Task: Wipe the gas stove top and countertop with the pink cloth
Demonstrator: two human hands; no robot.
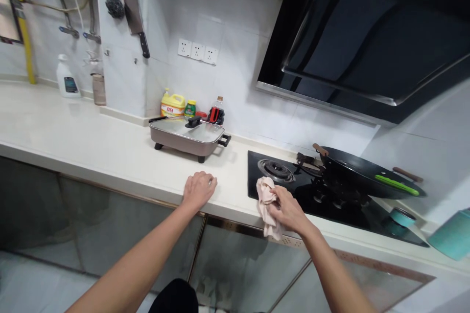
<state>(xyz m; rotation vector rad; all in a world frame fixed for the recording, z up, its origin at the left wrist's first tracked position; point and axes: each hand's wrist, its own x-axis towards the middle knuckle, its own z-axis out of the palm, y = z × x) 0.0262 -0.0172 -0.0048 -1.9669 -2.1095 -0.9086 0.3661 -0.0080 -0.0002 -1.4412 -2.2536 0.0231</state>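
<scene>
My right hand (288, 208) grips a crumpled pale pink cloth (267, 195) at the front left edge of the black gas stove (253, 176). Part of the cloth hangs over the counter's front edge. My left hand (200, 187), a ring on one finger, rests on the white countertop (128, 156) with its fingers curled in and nothing visible in them. Just behind it stands a brown electric pan (179, 144) with a glass lid. To the right, a black wok (360, 171) sits on the stove, tilted, with a green-handled utensil (398, 185) across it.
A yellow detergent jug (172, 105) and a dark sauce bottle (216, 111) stand behind the pan. A cleaver (132, 12) hangs on the wall. The black range hood (348, 44) overhangs the stove. A teal container (452, 234) is at far right.
</scene>
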